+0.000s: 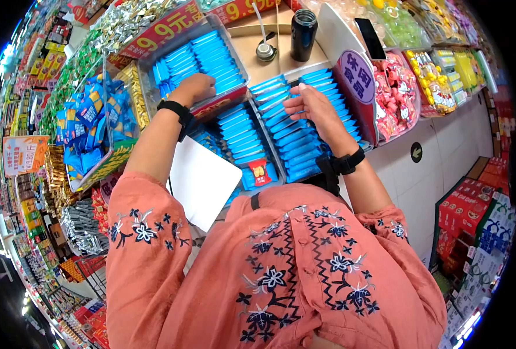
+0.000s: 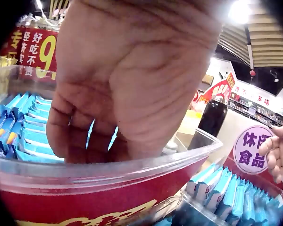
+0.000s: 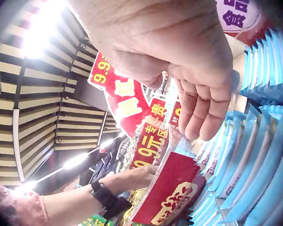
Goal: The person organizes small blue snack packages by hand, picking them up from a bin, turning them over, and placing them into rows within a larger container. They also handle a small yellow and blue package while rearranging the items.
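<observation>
My left hand (image 1: pixel 197 88) reaches over the front rim of a clear raised bin (image 1: pixel 243 84). Rows of blue-wrapped packets (image 1: pixel 211 55) stand inside it. In the left wrist view the fingers (image 2: pixel 82 136) point down behind the rim, slightly apart, their tips hidden. My right hand (image 1: pixel 317 110) hovers over a lower bin with blue packets (image 1: pixel 296 145) lined up in rows. Its fingers (image 3: pixel 205 110) are loosely bent with nothing between them in the right wrist view. Between my arms, more blue packets (image 1: pixel 237 134) fill another lower bin, with a red packet (image 1: pixel 260 173) at its front.
A white sheet (image 1: pixel 203 183) lies below my left forearm. Behind the bins stand a black bottle (image 1: pixel 303 35) and a small lidded container (image 1: pixel 265 51) on a wooden surface. A phone (image 1: pixel 369 38) rests at the right, above pink packages (image 1: pixel 394 93). Blue bags (image 1: pixel 89 110) fill a bin at left.
</observation>
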`<action>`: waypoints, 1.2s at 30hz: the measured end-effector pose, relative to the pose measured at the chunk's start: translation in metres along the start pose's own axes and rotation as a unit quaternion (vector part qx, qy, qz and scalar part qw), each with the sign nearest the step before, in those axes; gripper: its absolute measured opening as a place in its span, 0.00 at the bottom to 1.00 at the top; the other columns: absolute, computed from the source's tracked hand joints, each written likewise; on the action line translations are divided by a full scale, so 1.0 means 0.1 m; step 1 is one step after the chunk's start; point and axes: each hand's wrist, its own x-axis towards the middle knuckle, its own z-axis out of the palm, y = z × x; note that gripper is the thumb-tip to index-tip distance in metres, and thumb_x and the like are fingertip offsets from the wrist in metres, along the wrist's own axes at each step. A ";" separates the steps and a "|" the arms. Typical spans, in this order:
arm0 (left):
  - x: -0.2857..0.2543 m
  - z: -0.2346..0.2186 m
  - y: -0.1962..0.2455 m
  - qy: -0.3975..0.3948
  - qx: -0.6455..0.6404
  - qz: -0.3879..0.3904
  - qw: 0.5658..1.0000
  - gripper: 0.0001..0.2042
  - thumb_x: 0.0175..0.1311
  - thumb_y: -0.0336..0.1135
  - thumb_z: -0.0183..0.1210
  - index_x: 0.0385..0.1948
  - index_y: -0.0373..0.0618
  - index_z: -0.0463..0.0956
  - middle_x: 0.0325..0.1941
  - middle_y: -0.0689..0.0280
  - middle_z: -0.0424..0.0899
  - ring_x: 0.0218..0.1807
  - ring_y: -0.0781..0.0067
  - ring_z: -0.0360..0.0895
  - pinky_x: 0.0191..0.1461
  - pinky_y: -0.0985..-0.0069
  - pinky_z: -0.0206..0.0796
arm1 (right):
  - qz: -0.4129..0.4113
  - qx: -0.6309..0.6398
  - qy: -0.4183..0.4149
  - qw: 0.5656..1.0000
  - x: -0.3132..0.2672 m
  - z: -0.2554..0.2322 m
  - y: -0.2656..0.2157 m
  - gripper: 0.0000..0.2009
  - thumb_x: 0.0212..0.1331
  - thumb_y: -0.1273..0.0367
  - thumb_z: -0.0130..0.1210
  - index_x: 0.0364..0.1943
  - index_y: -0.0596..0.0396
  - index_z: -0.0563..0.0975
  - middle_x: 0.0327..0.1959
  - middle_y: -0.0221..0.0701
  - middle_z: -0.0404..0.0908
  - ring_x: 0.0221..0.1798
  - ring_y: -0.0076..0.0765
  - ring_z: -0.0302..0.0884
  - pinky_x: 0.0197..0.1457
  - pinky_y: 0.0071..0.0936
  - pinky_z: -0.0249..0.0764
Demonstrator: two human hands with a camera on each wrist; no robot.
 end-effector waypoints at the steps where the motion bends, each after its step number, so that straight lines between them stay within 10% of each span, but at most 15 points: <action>1: -0.01 -0.02 0.00 0.001 -0.011 -0.013 1.000 0.10 0.58 0.38 0.54 0.34 0.44 0.80 0.37 0.49 0.83 0.40 0.46 0.80 0.42 0.59 0.70 | 0.003 0.003 -0.003 1.000 0.00 0.00 0.01 0.26 0.74 0.51 0.41 0.56 0.63 0.71 0.44 0.41 0.81 0.45 0.33 0.80 0.48 0.28 0.77; 6: -0.18 -0.23 -0.07 0.065 -0.174 -0.025 0.982 0.14 0.60 0.43 0.55 0.33 0.41 0.79 0.42 0.54 0.84 0.43 0.54 0.81 0.46 0.64 0.72 | 0.004 0.007 -0.001 1.000 -0.03 0.05 -0.05 0.25 0.74 0.52 0.42 0.55 0.62 0.72 0.44 0.40 0.82 0.44 0.33 0.81 0.46 0.27 0.77; 12: -0.82 -0.59 0.36 0.135 -0.615 -0.024 0.777 0.10 0.65 0.43 0.58 0.37 0.48 0.78 0.50 0.67 0.83 0.50 0.68 0.81 0.50 0.68 0.74 | -0.017 0.001 -0.025 1.000 -0.06 0.23 -0.25 0.23 0.73 0.54 0.45 0.56 0.61 0.72 0.48 0.40 0.80 0.45 0.33 0.81 0.46 0.28 0.78; 15: -0.90 -0.50 0.37 0.148 -0.610 -0.071 0.775 0.13 0.65 0.45 0.61 0.40 0.47 0.75 0.54 0.61 0.81 0.55 0.67 0.79 0.52 0.69 0.72 | -0.029 -0.003 -0.054 0.998 -0.02 0.44 -0.30 0.21 0.72 0.55 0.47 0.54 0.59 0.72 0.49 0.39 0.80 0.44 0.33 0.81 0.45 0.29 0.78; 19: -0.64 -0.11 0.17 0.138 -0.368 -0.062 0.917 0.17 0.66 0.44 0.61 0.49 0.42 0.75 0.49 0.63 0.82 0.54 0.67 0.79 0.53 0.72 0.71 | -0.018 -0.003 -0.082 0.996 0.02 0.64 -0.30 0.19 0.72 0.55 0.47 0.51 0.59 0.72 0.45 0.38 0.80 0.42 0.34 0.81 0.43 0.29 0.78; 23: -0.43 0.09 0.16 0.203 -0.219 -0.033 0.954 0.18 0.62 0.39 0.61 0.49 0.38 0.76 0.51 0.49 0.82 0.53 0.50 0.80 0.56 0.64 0.70 | 0.016 -0.016 -0.085 0.996 -0.06 0.63 -0.22 0.20 0.72 0.55 0.47 0.53 0.58 0.72 0.46 0.38 0.80 0.42 0.33 0.81 0.43 0.28 0.78; 36: -0.23 0.31 -0.27 0.016 -0.045 -0.087 0.995 0.10 0.56 0.33 0.61 0.38 0.41 0.80 0.41 0.53 0.85 0.43 0.54 0.81 0.46 0.65 0.71 | 0.050 -0.016 -0.069 0.996 -0.18 0.42 -0.10 0.20 0.73 0.56 0.45 0.54 0.59 0.73 0.43 0.37 0.81 0.40 0.30 0.81 0.43 0.26 0.78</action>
